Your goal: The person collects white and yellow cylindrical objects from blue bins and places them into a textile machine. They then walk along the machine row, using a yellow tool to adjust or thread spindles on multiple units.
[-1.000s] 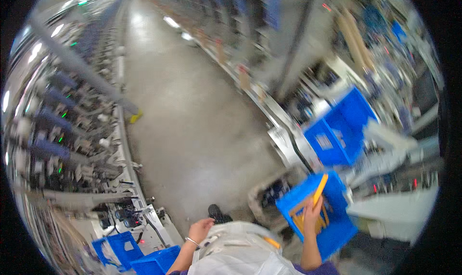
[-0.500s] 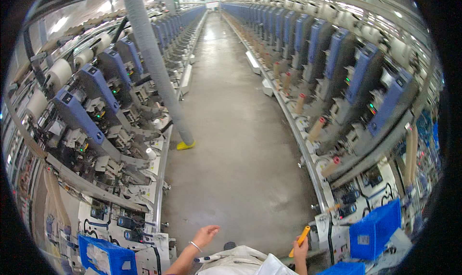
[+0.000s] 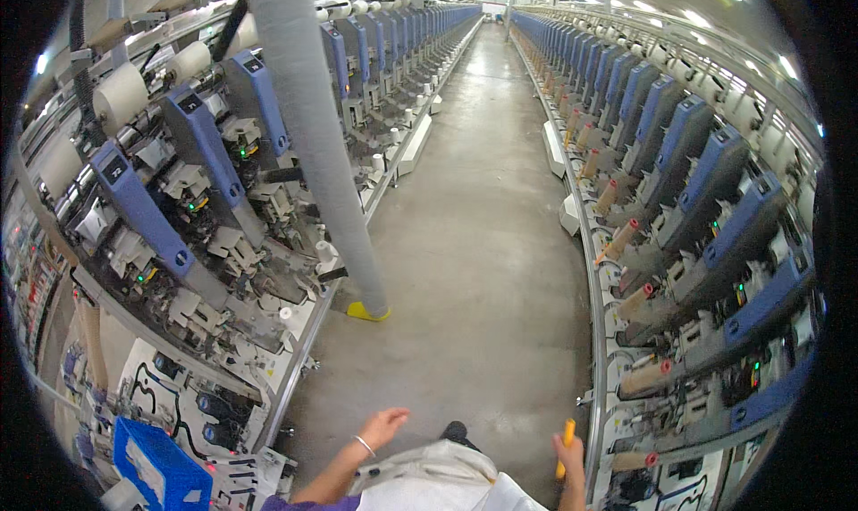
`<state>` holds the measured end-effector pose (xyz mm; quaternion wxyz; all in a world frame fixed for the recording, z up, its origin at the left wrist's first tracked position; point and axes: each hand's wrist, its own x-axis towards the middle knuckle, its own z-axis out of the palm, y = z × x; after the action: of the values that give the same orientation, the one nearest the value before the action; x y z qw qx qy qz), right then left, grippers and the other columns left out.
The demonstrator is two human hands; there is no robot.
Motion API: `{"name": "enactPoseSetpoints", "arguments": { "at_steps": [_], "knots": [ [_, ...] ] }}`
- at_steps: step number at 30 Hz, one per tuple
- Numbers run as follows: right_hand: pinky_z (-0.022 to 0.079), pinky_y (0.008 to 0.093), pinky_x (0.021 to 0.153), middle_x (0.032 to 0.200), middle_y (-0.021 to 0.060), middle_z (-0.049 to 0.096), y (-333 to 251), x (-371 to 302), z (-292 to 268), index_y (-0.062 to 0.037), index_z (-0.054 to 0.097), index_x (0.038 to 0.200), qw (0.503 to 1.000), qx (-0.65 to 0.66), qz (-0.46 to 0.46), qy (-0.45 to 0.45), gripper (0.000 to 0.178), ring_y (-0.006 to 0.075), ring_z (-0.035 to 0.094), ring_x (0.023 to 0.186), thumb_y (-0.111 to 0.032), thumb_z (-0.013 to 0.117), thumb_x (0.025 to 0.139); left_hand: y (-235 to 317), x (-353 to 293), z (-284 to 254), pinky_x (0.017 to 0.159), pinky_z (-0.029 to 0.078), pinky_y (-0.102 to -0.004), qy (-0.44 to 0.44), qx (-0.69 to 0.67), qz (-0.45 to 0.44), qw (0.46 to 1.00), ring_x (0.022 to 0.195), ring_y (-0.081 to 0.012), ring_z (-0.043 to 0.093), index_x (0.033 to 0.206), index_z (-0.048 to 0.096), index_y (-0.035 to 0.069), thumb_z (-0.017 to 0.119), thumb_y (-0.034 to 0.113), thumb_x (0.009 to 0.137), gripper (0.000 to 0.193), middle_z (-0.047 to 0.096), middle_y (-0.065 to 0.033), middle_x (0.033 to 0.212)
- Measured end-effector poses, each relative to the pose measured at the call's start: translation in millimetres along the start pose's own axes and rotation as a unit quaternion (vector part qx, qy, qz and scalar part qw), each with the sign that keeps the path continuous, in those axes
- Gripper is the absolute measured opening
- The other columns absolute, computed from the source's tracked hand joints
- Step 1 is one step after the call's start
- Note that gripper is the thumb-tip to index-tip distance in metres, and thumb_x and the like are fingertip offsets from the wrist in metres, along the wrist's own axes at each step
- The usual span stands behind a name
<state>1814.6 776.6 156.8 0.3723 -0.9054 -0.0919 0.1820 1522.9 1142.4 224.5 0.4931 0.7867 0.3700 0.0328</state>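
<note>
Careful: my R hand (image 3: 573,456) grips yellow tube (image 3: 568,432) nr right rail (image 3: 597,337); wide swing could knock it loose. L hand (image 3: 382,428) empty, fingers loose.

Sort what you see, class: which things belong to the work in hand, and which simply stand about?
In hand:
yellow tube, in the right hand
left hand, nothing visible in it

Standing about:
blue bin, lower left
grey column with yellow foot
brown tubes, right side
</note>
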Motion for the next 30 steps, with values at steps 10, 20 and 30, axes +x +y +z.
{"name": "enactPoseSetpoints", "arguments": {
  "at_steps": [10, 20, 30],
  "knots": [
    [0.050, 0.0322, 0.078, 0.097, 0.0075, 0.070, -326, 427, 165, -0.0056, 0.068, 0.104, 0.952, 0.043, -0.172, -0.251, 0.031, 0.0175, 0.064, 0.088, -0.032, 0.068, 0.087, 94, 282, -78, 0.085, 0.051, -0.0373, 0.099, 0.012, -0.081, 0.992, 0.096, -0.0291, 0.065, 0.109, 0.068, 0.011, 0.060, 0.025, 0.088, 0.026, 0.068, -0.0123, 0.106],
    [0.049, 0.0369, 0.060, 0.073, 0.0055, 0.060, -102, 626, 158, -0.0054, 0.060, 0.080, 0.933, 0.109, 0.330, -0.089, 0.005, 0.0196, 0.059, 0.066, -0.009, 0.064, 0.080, 156, 685, -181, 0.084, 0.050, -0.0429, 0.110, 0.085, -0.038, 0.990, 0.094, -0.0338, 0.064, 0.109, 0.066, 0.011, 0.055, 0.030, 0.092, 0.028, 0.067, -0.0144, 0.103],
    [0.048, 0.0374, 0.056, 0.069, 0.0054, 0.057, -268, 869, 229, -0.0069, 0.057, 0.080, 0.906, -0.083, 0.347, -0.227, 0.009, 0.0193, 0.057, 0.062, -0.014, 0.061, 0.084, 229, 988, -282, 0.080, 0.051, -0.0411, 0.185, 0.060, 0.053, 0.980, 0.092, -0.0322, 0.063, 0.107, 0.066, 0.010, 0.057, 0.022, 0.091, 0.022, 0.066, -0.0115, 0.101]
  ]
}}
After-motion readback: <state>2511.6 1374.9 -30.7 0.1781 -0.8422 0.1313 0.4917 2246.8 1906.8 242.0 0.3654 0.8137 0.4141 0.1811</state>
